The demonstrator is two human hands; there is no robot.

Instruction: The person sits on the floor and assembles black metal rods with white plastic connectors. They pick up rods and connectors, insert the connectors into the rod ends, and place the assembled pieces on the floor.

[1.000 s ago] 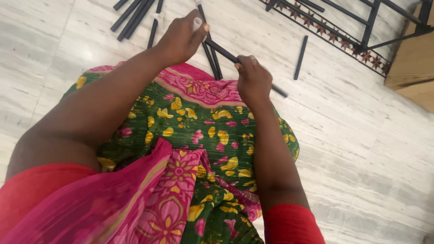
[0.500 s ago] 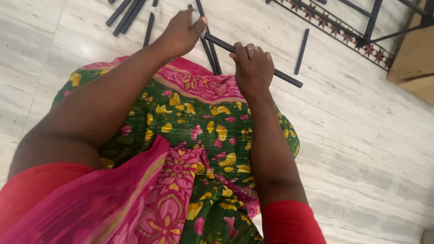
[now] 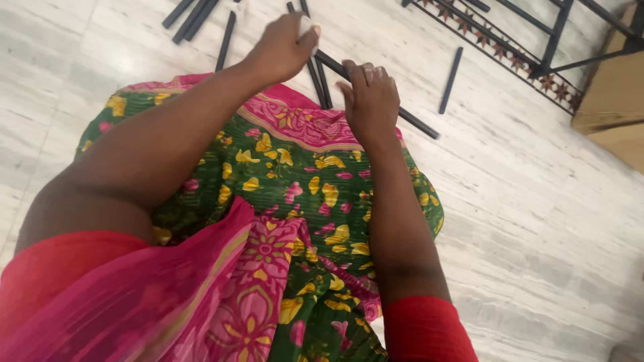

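I sit on a pale tiled floor (image 3: pixel 537 221) with green, flowered cloth with a pink border (image 3: pixel 295 167) across my lap. A long black rod (image 3: pixel 419 125) lies slanted just past the cloth. My right hand (image 3: pixel 369 97) is closed over the middle of it. My left hand (image 3: pixel 282 48) is at the rod's upper end, its fingertips pinched on a small white piece (image 3: pixel 306 25). Two more black rods (image 3: pixel 320 82) run under the slanted one, between my hands.
Several black rods (image 3: pixel 191 17) lie at the top left, one (image 3: pixel 225 41) beside my left wrist and one (image 3: pixel 451 79) to the right. A black metal frame with star ornaments (image 3: pixel 513 50) lies at the top right, next to a brown box (image 3: pixel 614 100).
My right hand has slid a little up the slanted rod towards my left hand. My left hand stays at the rod's upper end.
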